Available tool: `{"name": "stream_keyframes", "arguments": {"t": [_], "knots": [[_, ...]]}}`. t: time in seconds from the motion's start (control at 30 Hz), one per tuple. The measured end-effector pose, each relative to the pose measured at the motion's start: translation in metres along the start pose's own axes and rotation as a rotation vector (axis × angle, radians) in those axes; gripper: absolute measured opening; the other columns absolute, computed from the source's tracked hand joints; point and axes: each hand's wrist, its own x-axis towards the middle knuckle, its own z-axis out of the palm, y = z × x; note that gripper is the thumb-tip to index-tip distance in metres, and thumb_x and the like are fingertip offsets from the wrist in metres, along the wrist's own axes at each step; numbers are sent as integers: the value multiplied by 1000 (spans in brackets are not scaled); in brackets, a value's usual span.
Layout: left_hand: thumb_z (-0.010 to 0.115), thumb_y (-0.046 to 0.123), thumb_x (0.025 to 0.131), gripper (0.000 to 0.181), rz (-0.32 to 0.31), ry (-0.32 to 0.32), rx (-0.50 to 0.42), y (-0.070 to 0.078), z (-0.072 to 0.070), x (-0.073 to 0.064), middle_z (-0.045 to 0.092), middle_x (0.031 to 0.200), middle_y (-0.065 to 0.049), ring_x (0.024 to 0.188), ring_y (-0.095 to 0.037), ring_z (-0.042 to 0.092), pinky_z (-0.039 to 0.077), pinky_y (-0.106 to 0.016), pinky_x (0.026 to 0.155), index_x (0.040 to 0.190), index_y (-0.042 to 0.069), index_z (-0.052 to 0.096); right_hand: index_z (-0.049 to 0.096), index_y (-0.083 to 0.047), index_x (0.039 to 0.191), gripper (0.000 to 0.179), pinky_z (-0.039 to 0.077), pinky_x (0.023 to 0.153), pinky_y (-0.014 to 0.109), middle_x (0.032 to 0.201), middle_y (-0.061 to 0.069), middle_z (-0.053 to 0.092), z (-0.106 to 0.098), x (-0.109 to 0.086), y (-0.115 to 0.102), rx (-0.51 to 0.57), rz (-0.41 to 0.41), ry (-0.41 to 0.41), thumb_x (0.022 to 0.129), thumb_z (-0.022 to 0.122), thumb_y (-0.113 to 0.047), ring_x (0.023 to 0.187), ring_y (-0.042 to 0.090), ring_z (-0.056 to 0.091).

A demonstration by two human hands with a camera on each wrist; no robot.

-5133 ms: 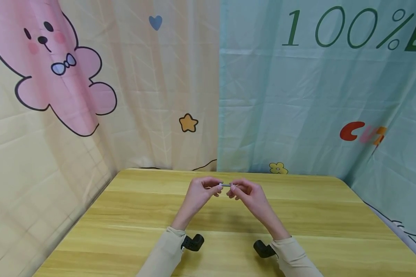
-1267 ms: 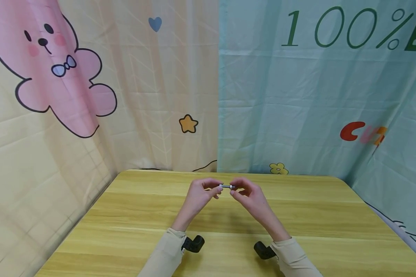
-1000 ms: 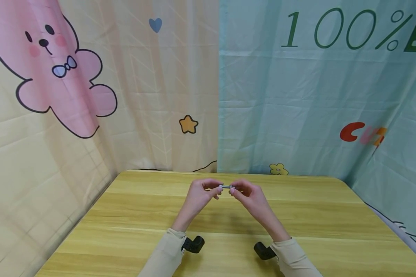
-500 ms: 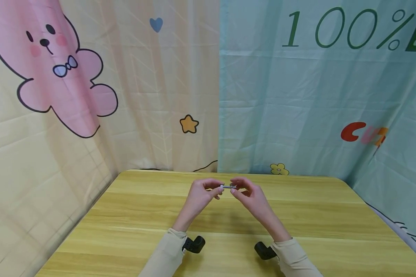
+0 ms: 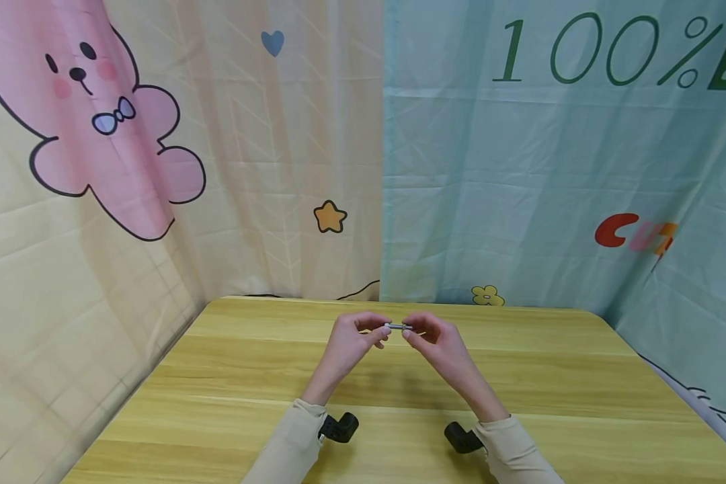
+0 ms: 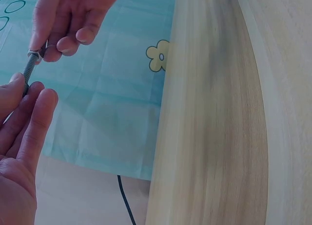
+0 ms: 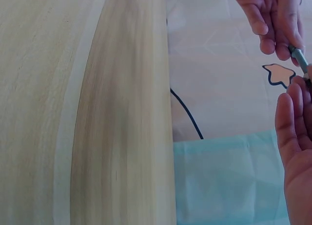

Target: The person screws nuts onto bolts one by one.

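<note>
So a small metal bolt (image 6: 29,67) is sitting in mid-air between two hands, lying pretty much level above the table, with a nut (image 6: 34,54) sitting around its threads toward one end. The left hand (image 5: 352,334) is pinching the other end between thumb and fingertips, no real gap there. The right hand (image 5: 434,336) is pinching the nut end, thumb and finger closed in on it, while its other fingers are curving loosely. The hands aren't touching each other; a bit of bare shank is showing between them.

Beige sleeves (image 5: 290,440) are covering both forearms, and a black wrist camera (image 5: 340,427) is poking out at each cuff. Underneath, the wood-look table (image 5: 569,363) is stretching back to a peach curtain (image 5: 236,134) and a teal curtain (image 5: 454,168), hanging side by side.
</note>
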Motion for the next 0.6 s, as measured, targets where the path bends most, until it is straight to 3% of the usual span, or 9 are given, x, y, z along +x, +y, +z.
{"name": "stream_keyframes", "arguments": {"t": [0.17, 0.3, 0.43, 0.6], "knots": [[71, 8, 91, 10, -3, -7, 9, 1, 1, -1, 72, 94, -10, 76, -24, 69, 60, -41, 68, 100, 6, 75, 69, -1, 100, 13, 57, 73, 34, 88, 10, 67, 0, 1, 0, -13, 43, -4, 98, 62, -12, 82, 32, 63], [71, 8, 92, 10, 0, -11, 20, 2, 1, -1, 72, 96, -12, 75, -25, 70, 60, -37, 67, 100, 6, 75, 69, -2, 95, 19, 57, 73, 40, 86, 14, 67, 1, 1, -1, -8, 71, -3, 101, 57, -16, 77, 28, 62], [71, 7, 91, 10, 7, -10, 10, 2, 1, -1, 72, 95, -15, 79, -32, 69, 61, -40, 68, 100, 3, 74, 66, 0, 109, 18, 56, 79, 40, 99, 15, 67, 1, 1, -3, 17, 66, 1, 101, 58, -14, 90, 26, 62], [70, 5, 91, 12, 0, -4, 4, 5, 1, -1, 71, 95, -16, 80, -36, 68, 60, -37, 67, 101, -1, 74, 59, -1, 120, 27, 54, 83, 33, 110, 15, 64, 1, 3, 5, 36, -37, 3, 93, 66, -3, 105, 30, 60]]}}
